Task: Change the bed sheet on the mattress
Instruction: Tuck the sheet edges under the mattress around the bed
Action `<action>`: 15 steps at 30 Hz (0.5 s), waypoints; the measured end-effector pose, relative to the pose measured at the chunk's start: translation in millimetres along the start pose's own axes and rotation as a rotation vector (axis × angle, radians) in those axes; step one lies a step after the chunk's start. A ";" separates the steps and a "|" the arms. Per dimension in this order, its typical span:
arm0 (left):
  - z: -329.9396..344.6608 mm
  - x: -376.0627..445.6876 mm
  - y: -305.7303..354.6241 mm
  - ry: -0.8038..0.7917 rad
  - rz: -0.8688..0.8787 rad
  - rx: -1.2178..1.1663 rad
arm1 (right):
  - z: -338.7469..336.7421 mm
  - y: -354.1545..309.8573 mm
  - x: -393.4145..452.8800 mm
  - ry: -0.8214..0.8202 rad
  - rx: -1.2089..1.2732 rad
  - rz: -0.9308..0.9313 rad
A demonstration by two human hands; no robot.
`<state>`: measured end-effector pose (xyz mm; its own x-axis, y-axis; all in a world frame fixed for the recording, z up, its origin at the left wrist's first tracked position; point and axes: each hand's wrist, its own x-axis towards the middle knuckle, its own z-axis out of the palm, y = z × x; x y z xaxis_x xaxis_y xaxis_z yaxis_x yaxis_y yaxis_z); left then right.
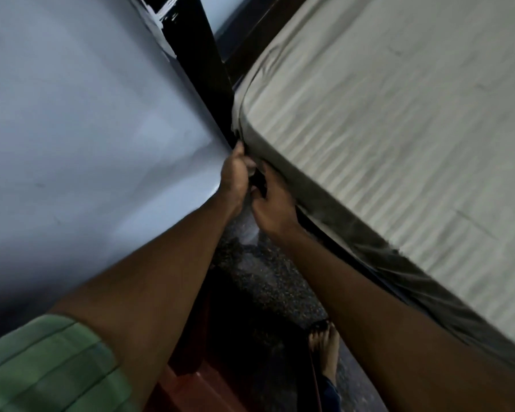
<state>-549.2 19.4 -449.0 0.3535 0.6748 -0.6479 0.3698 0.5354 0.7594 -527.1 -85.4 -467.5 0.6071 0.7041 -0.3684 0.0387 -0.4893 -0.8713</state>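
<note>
We are at the corner of the mattress nearest the pale wall, and the step in hand looks like work on the corner of the bed sheet; whether it is being tucked in or pulled free we cannot tell from this view alone.

Our left hand sits at the very corner, its fingers curled around a bunch of the sheet's cloth just beside the dark bed post. Our right hand lies against the side of the mattress just below that corner, its fingers bent inward at the sheet's lower edge; they seem to pinch the cloth, though shadow hides the tips.

We judge that the next move needs both hands to work the gathered cloth around the corner, in the narrow gap between mattress and wall, without snagging on the post or the dark bed frame under the mattress edge.

The sheet is a pale beige cloth lying over the mattress top, marked by many fine parallel creases. It hangs down the near side in soft folds, and along that side its lower edge is loose and uneven rather than drawn tight. At the corner it bunches into deeper wrinkles. Below us we see speckled floor and a bare foot.
</note>
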 end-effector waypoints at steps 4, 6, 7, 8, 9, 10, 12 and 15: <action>16.4 10.9 2.4 0.029 -0.020 0.250 | -5.2 14.2 -8.9 -0.010 -0.025 0.006; 12.1 22.4 -10.9 0.022 0.004 0.336 | -11.0 15.9 -18.5 -0.003 -0.067 -0.010; 6.5 27.9 -18.9 0.004 0.034 0.405 | -14.8 15.3 -23.3 0.006 -0.100 -0.016; 1.7 30.9 -23.4 -0.007 0.044 0.473 | -17.8 13.6 -27.5 0.007 -0.123 -0.021; -1.8 30.0 -22.0 -0.027 0.043 0.546 | -19.6 13.0 -30.5 0.005 -0.139 -0.027; -0.4 18.7 -10.7 -0.044 0.044 0.656 | -23.0 11.0 -32.4 0.001 -0.156 -0.034; 1.6 -6.1 12.5 0.022 0.099 0.999 | -30.2 1.0 -36.6 -0.019 -0.205 -0.028; 1.6 -44.9 38.1 0.279 0.445 1.272 | -43.6 -21.4 -45.6 -0.001 -0.241 -0.068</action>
<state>-549.7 8.7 -391.0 0.5216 0.8248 -0.2184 0.8496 -0.4786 0.2217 -521.1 -129.5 -418.0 0.5960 0.7400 -0.3118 0.2674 -0.5490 -0.7919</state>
